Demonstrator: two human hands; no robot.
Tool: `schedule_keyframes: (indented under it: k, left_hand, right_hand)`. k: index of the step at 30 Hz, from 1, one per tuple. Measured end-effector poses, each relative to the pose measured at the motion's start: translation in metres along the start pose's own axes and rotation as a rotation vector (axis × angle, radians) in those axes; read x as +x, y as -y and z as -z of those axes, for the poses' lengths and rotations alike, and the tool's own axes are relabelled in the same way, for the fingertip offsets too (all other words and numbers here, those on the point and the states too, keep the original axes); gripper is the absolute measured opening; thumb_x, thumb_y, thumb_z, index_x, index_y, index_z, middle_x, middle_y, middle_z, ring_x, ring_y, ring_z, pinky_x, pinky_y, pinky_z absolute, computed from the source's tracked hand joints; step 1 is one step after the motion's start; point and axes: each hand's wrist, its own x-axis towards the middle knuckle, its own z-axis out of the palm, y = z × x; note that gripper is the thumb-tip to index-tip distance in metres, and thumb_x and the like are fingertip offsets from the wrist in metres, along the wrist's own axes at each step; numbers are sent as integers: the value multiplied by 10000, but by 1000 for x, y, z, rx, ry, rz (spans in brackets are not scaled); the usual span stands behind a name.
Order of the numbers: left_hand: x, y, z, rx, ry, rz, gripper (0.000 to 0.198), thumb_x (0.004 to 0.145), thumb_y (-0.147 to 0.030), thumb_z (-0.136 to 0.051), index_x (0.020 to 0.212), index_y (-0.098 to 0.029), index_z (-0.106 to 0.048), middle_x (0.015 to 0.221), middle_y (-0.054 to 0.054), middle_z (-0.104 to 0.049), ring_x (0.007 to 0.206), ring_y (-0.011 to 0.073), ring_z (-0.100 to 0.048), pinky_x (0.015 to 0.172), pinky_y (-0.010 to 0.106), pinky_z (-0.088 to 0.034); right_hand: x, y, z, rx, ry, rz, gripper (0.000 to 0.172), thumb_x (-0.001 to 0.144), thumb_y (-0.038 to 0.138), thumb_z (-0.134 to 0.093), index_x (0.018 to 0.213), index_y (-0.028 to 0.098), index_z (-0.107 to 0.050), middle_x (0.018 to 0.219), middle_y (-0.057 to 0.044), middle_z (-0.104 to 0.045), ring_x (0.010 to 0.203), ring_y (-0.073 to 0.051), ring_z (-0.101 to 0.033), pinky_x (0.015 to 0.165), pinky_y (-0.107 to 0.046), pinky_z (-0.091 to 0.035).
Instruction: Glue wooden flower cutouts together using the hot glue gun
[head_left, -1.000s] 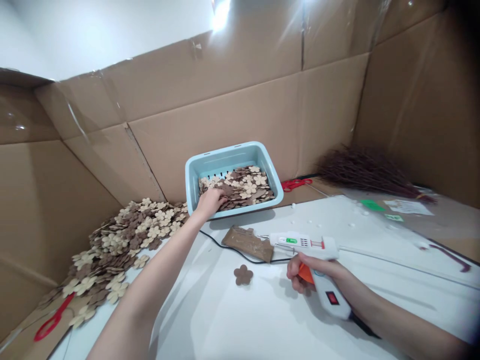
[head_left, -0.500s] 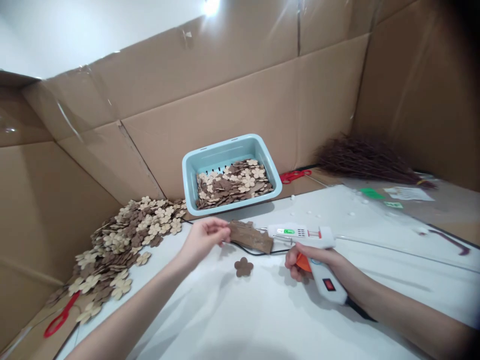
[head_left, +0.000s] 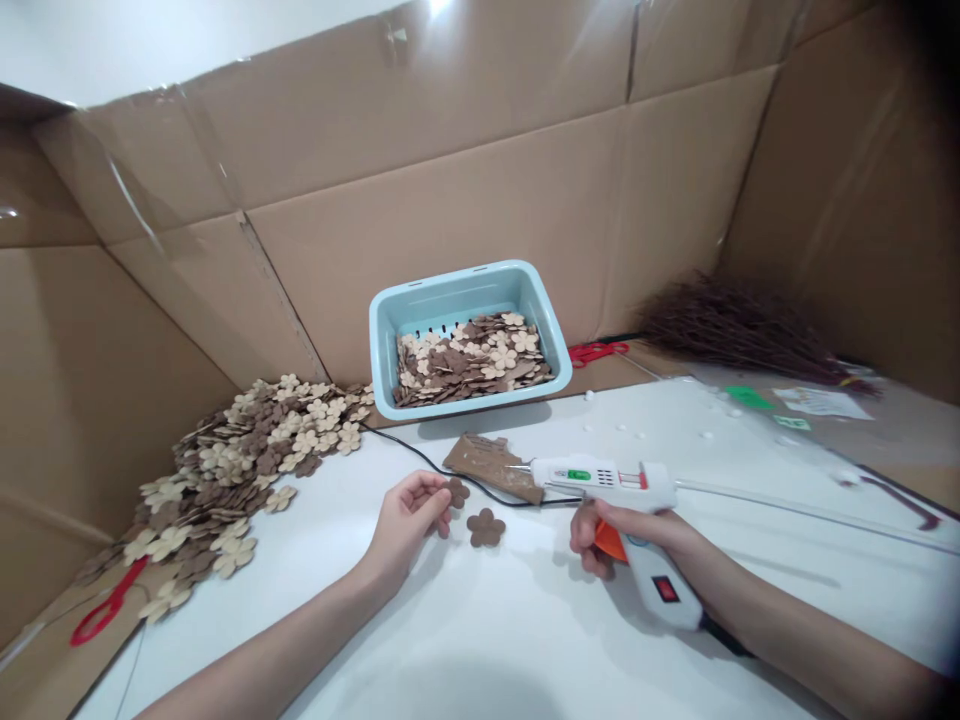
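Between thumb and fingers, my left hand [head_left: 414,518] pinches a small brown flower cutout [head_left: 457,492] just above the table. A larger brown flower cutout [head_left: 486,527] lies flat on the white surface to its right. My right hand [head_left: 628,535] is wrapped round a white hot glue gun [head_left: 609,482], its fingers at the orange trigger [head_left: 610,541]. The gun's nozzle points left, over a scrap of brown cardboard [head_left: 495,467] with glue smears on it. A long clear glue stick [head_left: 780,508] runs out of the gun's back end.
Behind stands a light blue basket [head_left: 471,408] of brown and cream flower cutouts. A heap of such cutouts [head_left: 247,455] spreads at the left, near red scissors [head_left: 105,612]. More red scissors [head_left: 596,352] and a dark twig bundle [head_left: 739,325] lie at the back right. Cardboard walls [head_left: 435,180] surround the table.
My left hand has let go of the cardboard scrap and moved down, and now holds a small brown flower cutout. The glue gun stays in my right hand, nearly in place.
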Motion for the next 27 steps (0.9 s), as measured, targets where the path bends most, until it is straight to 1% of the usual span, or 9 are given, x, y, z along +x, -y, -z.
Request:
schedule_keyframes:
  k: [3, 7, 10, 13, 17, 18, 22, 27]
  left_hand:
    - [-3, 3, -1, 47, 44, -5, 234, 724, -312, -706, 805, -143, -567, 597, -19, -590, 483, 68, -495, 459, 172, -406]
    - [-6, 3, -3, 178, 98, 11, 210, 727, -275, -695, 842, -127, -601, 598, -10, -586, 467, 68, -496, 431, 165, -381]
    - [-6, 4, -5, 211, 113, 29, 205, 716, -257, -698, 844, -125, -608, 599, -7, -590, 465, 74, -513, 440, 175, -398]
    - [-6, 3, -7, 223, 101, 66, 202, 706, -252, -701, 829, -126, -603, 581, 1, -602, 462, 88, -533, 438, 184, -410]
    - [-10, -2, -12, 196, 91, 100, 331, 706, -267, -703, 993, -129, -615, 569, -9, -608, 465, 107, -561, 443, 197, -433]
    - [-11, -3, -13, 187, 94, 101, 343, 708, -274, -703, 1005, -123, -624, 560, -8, -606, 465, 107, -562, 450, 201, -439]
    - [-13, -4, -19, 165, 102, 99, 270, 702, -274, -712, 902, -100, -658, 533, 13, -622, 466, 103, -561, 482, 208, -453]
    - [-14, -2, -21, 142, 86, 114, 231, 698, -264, -724, 847, -109, -641, 577, 34, -656, 485, 112, -586, 490, 216, -466]
  right_hand:
    - [-1, 1, -3, -8, 4, 13, 383, 741, 520, -671, 664, 150, -735, 637, -79, -696, 587, -173, -614, 562, -271, -426]
    - [0, -1, -3, 9, -10, -23, 386, 717, 531, -695, 648, 153, -736, 624, -74, -691, 568, -160, -604, 541, -255, -408]
    - [3, -5, 0, 26, -19, -43, 396, 692, 550, -709, 648, 157, -735, 624, -70, -693, 569, -159, -605, 537, -250, -403]
    - [3, -6, 1, 34, -27, -52, 399, 681, 554, -717, 650, 157, -732, 632, -70, -696, 582, -165, -614, 541, -249, -401]
    - [0, -4, -5, 35, -53, -41, 385, 704, 532, -704, 651, 151, -725, 637, -65, -690, 594, -162, -607, 558, -254, -405]
    - [-1, -2, -8, 36, -61, -37, 383, 715, 526, -695, 653, 149, -723, 641, -64, -689, 593, -160, -602, 563, -256, -406]
    - [-4, 0, -15, 39, -92, -29, 382, 733, 512, -676, 647, 142, -716, 649, -65, -687, 578, -157, -592, 561, -261, -409]
    - [-3, 0, -12, 50, -66, -40, 374, 721, 511, -686, 646, 146, -715, 637, -67, -689, 566, -163, -596, 534, -261, -401]
